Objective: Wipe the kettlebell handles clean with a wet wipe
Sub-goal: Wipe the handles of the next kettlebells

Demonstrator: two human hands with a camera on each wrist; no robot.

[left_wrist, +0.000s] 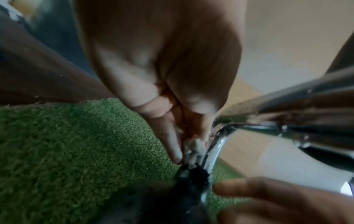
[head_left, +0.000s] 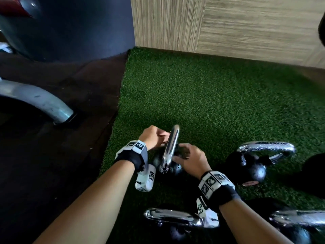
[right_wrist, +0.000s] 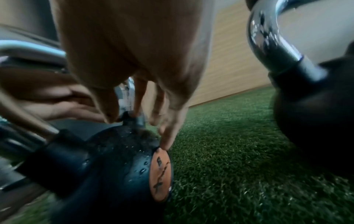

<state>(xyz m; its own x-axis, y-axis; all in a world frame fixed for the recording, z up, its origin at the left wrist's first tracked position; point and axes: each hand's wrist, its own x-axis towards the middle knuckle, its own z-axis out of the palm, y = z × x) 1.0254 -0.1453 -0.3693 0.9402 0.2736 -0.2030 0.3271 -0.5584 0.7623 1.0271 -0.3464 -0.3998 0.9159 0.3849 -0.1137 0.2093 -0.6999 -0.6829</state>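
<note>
On the green turf (head_left: 211, 95), the left hand (head_left: 152, 137) pinches a wet wipe (left_wrist: 193, 147) against the kettlebell's chrome handle (head_left: 170, 147), whose bar runs away from the person, while the right hand (head_left: 190, 160) steadies its black ball (right_wrist: 118, 159) with spread fingers (right_wrist: 168, 136).

Bare forearms, banded wrists

Each wrist wore a black fabric wrist strap (head_left: 131, 158) topped with white blocks bearing black square markers; a white camera housing (head_left: 145, 179) hung just below the left strap.

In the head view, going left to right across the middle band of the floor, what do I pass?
Curved grey metal leg → left hand → chrome handle being wiped → right hand → second kettlebell on the green turf.
</note>
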